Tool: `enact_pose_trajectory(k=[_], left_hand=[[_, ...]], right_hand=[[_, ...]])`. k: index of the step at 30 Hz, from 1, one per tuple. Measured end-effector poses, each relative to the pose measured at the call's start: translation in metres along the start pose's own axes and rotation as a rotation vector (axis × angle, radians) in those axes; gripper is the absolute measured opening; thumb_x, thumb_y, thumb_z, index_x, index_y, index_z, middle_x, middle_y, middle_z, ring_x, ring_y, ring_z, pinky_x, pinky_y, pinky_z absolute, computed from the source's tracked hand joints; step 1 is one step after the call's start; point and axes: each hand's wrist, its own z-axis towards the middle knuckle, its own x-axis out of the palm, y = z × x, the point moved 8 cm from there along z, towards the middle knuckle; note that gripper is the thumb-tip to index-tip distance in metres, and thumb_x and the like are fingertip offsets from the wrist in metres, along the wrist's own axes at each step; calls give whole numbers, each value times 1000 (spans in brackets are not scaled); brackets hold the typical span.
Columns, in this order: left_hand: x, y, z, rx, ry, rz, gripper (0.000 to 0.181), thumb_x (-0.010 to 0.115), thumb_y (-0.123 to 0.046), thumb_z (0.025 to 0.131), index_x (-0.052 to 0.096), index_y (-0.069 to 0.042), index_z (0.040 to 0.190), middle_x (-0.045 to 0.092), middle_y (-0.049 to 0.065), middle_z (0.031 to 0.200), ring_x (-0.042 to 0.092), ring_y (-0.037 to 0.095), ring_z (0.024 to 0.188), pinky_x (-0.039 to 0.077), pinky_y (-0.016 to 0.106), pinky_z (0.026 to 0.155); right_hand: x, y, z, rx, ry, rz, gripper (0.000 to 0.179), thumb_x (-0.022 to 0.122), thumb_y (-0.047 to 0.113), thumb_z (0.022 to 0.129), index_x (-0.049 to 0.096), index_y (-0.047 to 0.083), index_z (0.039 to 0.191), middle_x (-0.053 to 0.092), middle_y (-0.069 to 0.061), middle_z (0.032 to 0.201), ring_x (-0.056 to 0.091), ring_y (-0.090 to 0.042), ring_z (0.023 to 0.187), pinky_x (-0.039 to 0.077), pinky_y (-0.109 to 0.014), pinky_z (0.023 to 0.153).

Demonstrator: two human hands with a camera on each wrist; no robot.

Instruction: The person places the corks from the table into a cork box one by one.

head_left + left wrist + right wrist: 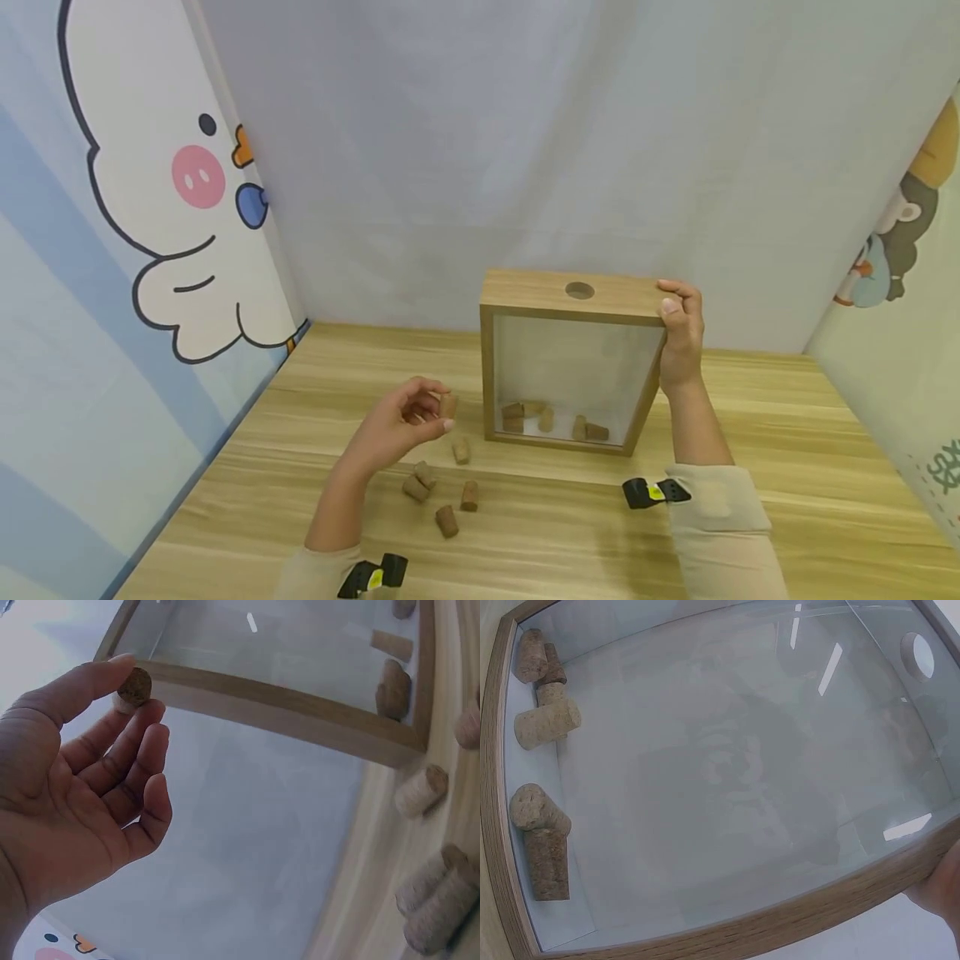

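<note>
Between thumb and fingertips my left hand pinches a cork, held above the table just left of a glass-fronted wooden box. In the left wrist view, one round end of that cork shows. The box stands upright, with a round hole in its top. At its upper right corner my right hand grips the frame, thumb in front and fingers over the top. Several corks lie along the box's bottom behind the glass, seen close in the right wrist view.
Several loose corks lie on the wood-grain table, in front of the box and to its left. A pale curtain hangs behind the table. Printed cartoon panels flank it on both sides.
</note>
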Motion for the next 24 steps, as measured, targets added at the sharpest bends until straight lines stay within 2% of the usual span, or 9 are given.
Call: enact_pose_trajectory(k=[4,7,11,17,24], left_hand=[[-1,-15,7,43,-46,-51,37,69,-10,85,57,-3,119,60,8,92,56,23,79,47,30,65],[-1,-37,8,85,-83,-54,35,67,-4,85,57,2,118,60,10,90,56,25,79,47,32,66],[0,-65,10,103,-116,-50,32,67,0,84,57,5,114,61,14,89,57,28,81,48,38,72],[3,-81,18,99,-146,-58,30,69,-3,83,58,4,110,62,13,91,59,28,85,47,42,78],[4,-102,26,185,-126,-93,31,68,-2,83,57,4,112,62,15,94,58,29,87,47,42,79]], right_hand=[[0,1,1,-12,2,-1,30,41,26,85,54,18,111,39,-4,120,32,-20,105,19,-35,87],[0,0,1,-12,-3,-2,29,41,26,85,54,18,110,40,-4,120,31,-20,107,18,-35,89],[-1,0,2,-7,-6,4,29,42,26,85,54,19,110,40,-4,121,30,-20,108,17,-35,89],[-1,0,3,-9,-9,8,29,42,26,85,54,18,110,41,-4,120,31,-20,107,17,-35,89],[1,1,1,0,-4,0,29,41,26,85,54,18,110,40,-3,121,30,-20,109,17,-36,90]])
